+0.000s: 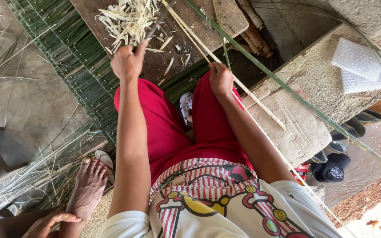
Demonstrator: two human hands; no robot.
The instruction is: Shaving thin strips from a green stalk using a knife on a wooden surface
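My left hand (128,61) is closed in a tight grip on the handle of a thin dark blade (151,30), whose tip points out over the wooden board (225,17), while my right hand (220,79) is clamped in a grip around a long pale stalk (225,70) that runs from the far edge of the board, through the fist, and on down past my right hip. The stalk lies across my red-clad lap, with a green leaf strip (283,83) crossing just beside it. A heap of pale shavings (128,20) sits on the board right under the blade. I judge the main risk to be the blade slipping: the stalk is slim and smooth-looking, the two hands are near each other, and a stroke that skids off would travel toward my right fingers or my thigh. The stalk is also unsupported along most of its length, so it could flex or twist in the fist and spoil a cut. Loose shavings could let the stalk slide on the board. Another person's bare foot (88,185) and hand (51,222) rest near my left side, well apart from the blade.
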